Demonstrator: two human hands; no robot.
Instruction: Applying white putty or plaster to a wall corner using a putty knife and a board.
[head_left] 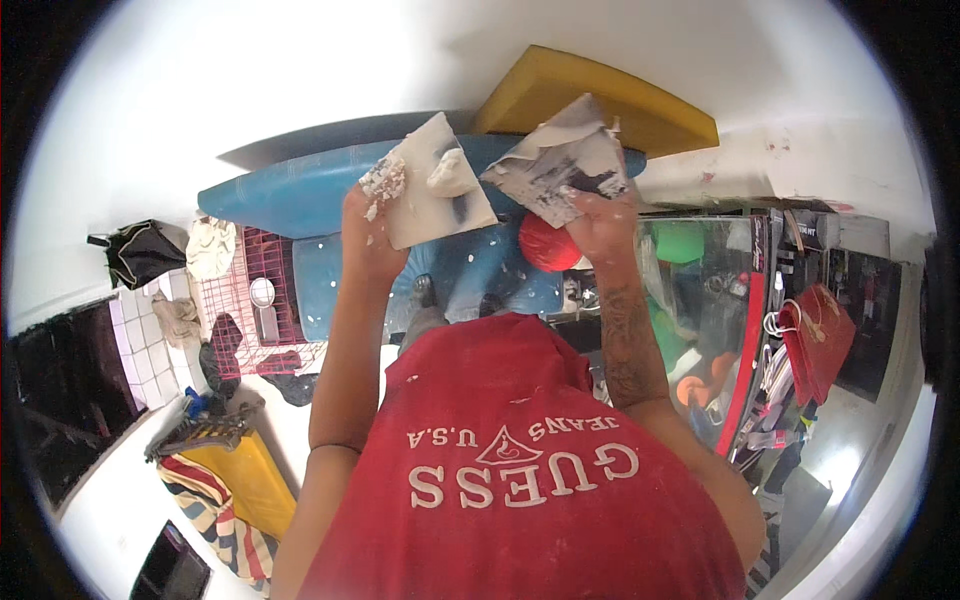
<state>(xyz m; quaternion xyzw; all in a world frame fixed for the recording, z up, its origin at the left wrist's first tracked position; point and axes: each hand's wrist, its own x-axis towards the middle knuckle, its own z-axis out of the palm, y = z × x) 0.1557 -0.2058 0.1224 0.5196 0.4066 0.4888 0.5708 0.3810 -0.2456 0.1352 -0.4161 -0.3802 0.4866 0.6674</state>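
My left hand (367, 238) grips a flat, pale putty plate (425, 212) by its near left edge. A thick lump of white putty (452, 174) sits on that plate, with crumbly putty along its left side and on my fingers. In my right hand (606, 228) is a second flat, square putty spreader (545, 165), smeared with white putty and dark grey patches. The two tools are tilted, held close together with their near corners almost meeting. Most of the fingers are hidden behind the tools.
A long blue padded surface (270, 195) and a yellow block (600, 100) lie against the white wall (300, 60). Below hangs a red round object (548, 245). A pink wire rack (265, 290) is at left, a glass case with a red edge (740, 350) at right.
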